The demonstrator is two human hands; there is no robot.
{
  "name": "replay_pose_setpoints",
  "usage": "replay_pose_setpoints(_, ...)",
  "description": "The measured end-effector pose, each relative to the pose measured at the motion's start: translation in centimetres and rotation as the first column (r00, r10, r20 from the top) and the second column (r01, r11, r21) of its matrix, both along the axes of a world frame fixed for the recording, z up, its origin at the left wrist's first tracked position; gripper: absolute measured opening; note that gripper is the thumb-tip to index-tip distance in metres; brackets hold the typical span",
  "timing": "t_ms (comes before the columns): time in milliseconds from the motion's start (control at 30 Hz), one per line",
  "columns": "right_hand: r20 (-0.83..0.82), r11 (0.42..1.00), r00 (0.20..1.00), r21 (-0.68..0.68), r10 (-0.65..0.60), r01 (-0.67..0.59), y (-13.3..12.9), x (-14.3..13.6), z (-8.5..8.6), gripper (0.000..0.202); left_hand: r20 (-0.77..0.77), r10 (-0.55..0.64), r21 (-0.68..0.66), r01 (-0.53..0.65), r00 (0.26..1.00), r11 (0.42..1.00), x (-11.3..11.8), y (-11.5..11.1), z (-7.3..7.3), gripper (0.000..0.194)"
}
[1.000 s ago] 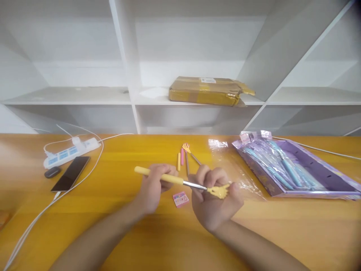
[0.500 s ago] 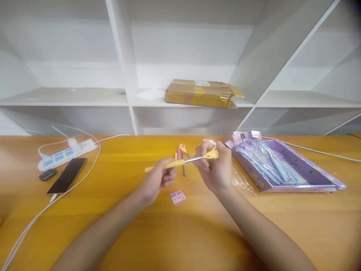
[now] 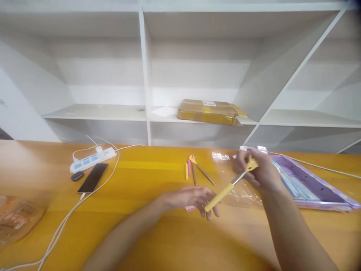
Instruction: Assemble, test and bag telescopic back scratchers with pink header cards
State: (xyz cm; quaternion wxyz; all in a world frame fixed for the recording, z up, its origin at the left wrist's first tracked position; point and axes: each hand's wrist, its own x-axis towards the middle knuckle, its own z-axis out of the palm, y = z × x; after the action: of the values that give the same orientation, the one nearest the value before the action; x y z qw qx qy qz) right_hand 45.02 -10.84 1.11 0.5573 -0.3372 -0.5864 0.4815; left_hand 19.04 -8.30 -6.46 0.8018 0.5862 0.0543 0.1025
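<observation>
My right hand (image 3: 263, 169) is closed around the claw end of a yellow back scratcher (image 3: 221, 197), whose short metal shaft and yellow handle slant down to the left. My left hand (image 3: 194, 197) has its fingers spread beside the handle's lower end; whether they touch it I cannot tell. Beyond the left hand lie an orange-yellow claw head (image 3: 192, 159) on a thin metal rod, a second metal rod (image 3: 194, 174), a pink handle (image 3: 189, 166) and a yellow handle (image 3: 186, 171). A pink card (image 3: 190, 208) is mostly hidden under my left hand.
At right stands a purple box (image 3: 310, 182) with blue items in clear wrap, clear plastic film (image 3: 245, 195) beside it. Leftward are a power strip (image 3: 93, 160), a phone (image 3: 93, 177), a small black case (image 3: 77, 175), white cables and an orange package (image 3: 19, 218). A taped carton (image 3: 208, 111) sits on the shelf.
My left hand has let go of the handle and opened. My right hand has moved right with the back scratcher, which now slants more steeply. The camera view has shifted left and up.
</observation>
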Motion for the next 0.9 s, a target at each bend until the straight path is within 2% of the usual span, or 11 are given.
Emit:
replay_pose_setpoints(100,0.31,0.98,0.93,-0.096,0.197,-0.176,0.0,0.0,-2.7,0.063,-0.132,0.184,-0.018,-0.188,0.974,0.982,1.2,-1.3,-2.6,0.048)
replay_pose_setpoints(167,0.447,0.96,0.851,-0.16,0.277,-0.228,0.2,1.0,-4.9,0.086,-0.174,0.317,-0.053,-0.33,0.933,0.943,1.4,-2.0,-4.3,0.044)
replay_pose_setpoints(200,0.523,0.976,0.826,-0.167,0.21,-0.142,0.4,1.8,-6.0,0.095,-0.181,0.374,-0.061,-0.39,0.909,0.919,1.2,-2.2,-5.2,0.044)
replay_pose_setpoints(267,0.69,0.964,0.711,-0.074,-0.137,0.257,0.7,3.5,-8.5,0.093,-0.18,0.487,-0.06,-0.504,0.854,0.862,0.2,-2.3,-6.7,0.046)
replay_pose_setpoints(333,0.761,0.821,0.506,0.062,-0.407,0.567,1.0,5.0,-11.1,0.075,-0.166,0.587,-0.06,-0.603,0.792,0.796,-1.4,-2.2,-8.0,0.048)
replay_pose_setpoints(367,0.777,0.757,0.422,0.106,-0.468,0.645,1.1,5.5,-12.4,0.068,-0.157,0.62,-0.066,-0.635,0.769,0.77,-2.2,-2.2,-8.6,0.049)
replay_pose_setpoints(467,0.824,0.699,0.295,0.161,-0.484,0.697,0.9,6.0,-16.0,0.059,-0.131,0.673,-0.095,-0.685,0.728,0.722,-4.1,-2.2,-10.1,0.048)
replay_pose_setpoints(633,0.926,0.743,0.005,0.301,-0.379,0.598,0.6,6.0,-18.8,0.054,-0.118,0.676,-0.131,-0.686,0.727,0.715,-4.4,-2.4,-11.0,0.041)
replay_pose_setpoints(700,0.929,0.711,-0.008,0.29,-0.371,0.641,0.7,6.4,-19.0,0.059,-0.12,0.675,-0.136,-0.686,0.728,0.715,-4.3,-2.3,-10.8,0.041)
replay_pose_setpoints(800,0.884,0.651,0.128,0.226,-0.449,0.725,1.0,7.5,-18.8,0.06,-0.122,0.67,-0.138,-0.681,0.732,0.719,-4.2,-2.2,-10.6,0.041)
replay_pose_setpoints(900,0.754,0.587,0.2,0.287,-0.626,0.757,0.9,7.8,-18.0,0.048,-0.113,0.669,-0.114,-0.679,0.734,0.725,-4.3,-2.2,-10.5,0.048)
